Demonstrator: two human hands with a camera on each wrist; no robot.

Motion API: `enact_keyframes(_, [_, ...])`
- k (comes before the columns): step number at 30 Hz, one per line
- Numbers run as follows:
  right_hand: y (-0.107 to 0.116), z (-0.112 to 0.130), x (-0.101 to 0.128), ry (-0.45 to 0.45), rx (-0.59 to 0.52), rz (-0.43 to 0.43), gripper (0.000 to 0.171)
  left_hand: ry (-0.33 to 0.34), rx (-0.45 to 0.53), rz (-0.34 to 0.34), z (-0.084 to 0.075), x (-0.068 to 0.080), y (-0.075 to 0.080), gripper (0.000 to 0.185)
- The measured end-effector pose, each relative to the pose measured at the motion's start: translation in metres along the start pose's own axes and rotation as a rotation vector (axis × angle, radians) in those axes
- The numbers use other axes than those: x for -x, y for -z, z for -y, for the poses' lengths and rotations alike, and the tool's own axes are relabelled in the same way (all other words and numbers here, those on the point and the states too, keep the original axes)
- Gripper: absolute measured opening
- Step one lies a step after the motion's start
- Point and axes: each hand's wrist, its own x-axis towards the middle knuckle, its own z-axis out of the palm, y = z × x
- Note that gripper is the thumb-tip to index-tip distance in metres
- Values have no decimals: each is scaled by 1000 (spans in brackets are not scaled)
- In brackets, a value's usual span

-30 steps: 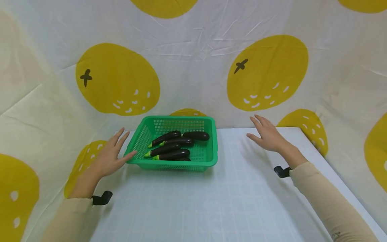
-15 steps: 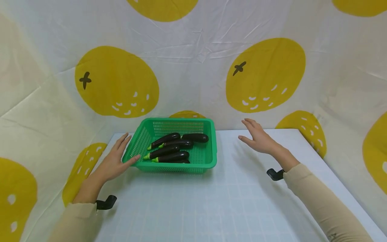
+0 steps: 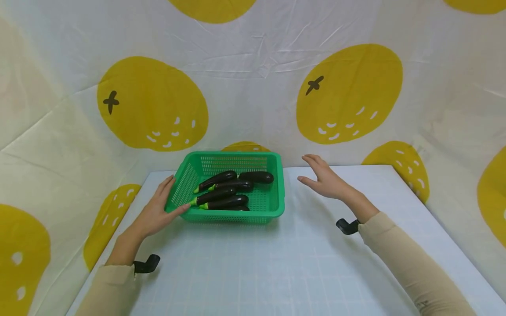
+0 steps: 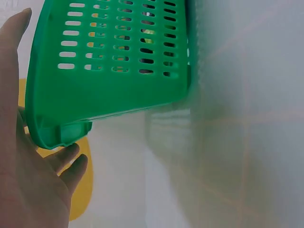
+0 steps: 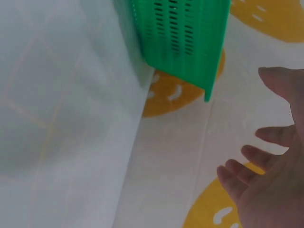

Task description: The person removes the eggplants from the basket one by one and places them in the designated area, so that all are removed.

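A green plastic basket (image 3: 233, 213) with slotted walls stands at the back of the table, left of centre. Several dark eggplants (image 3: 226, 202) with green stem ends lie in it. My left hand (image 3: 154, 215) is at the basket's left end, thumb and fingers extended and spread about the rim corner. In the left wrist view, fingertips (image 4: 73, 172) show just past the rim's corner tab. My right hand (image 3: 326, 182) hovers to the right of the basket, apart from it, palm facing its right end, thumb and fingers extended with nothing in them.
The table (image 3: 253, 267) has a pale, faintly checked cover. A white cloth (image 3: 253, 96) with large yellow fruit prints hangs close behind the basket and along both sides. Black wrist mounts (image 3: 348, 226) stick out at both beige sleeves.
My left hand has moved right, up to the basket's left rim. The right hand has moved left, closer to the basket. Basket and eggplants have stayed where they were.
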Motion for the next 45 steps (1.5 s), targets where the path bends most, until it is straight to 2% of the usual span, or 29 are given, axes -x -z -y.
enact_keyframes(8, [-16,21,-7,31,-36,20,75,19,-13,26,2,6,-6,105])
enact_keyframes(17, [-27,47,-20,105,-74,46,74,33,-5,22,6,9,-8,110])
enact_keyframes(27, [-44,74,-52,126,-11,94,70,70,6,24,6,14,-4,114])
enact_keyframes(31, [-57,77,-66,128,71,118,66,75,6,20,6,17,-4,114])
enact_keyframes(37, [-79,79,-79,85,231,178,63,75,9,28,7,21,-9,114])
enact_keyframes(45, [-91,79,-88,70,485,127,45,55,10,25,4,10,-8,114])
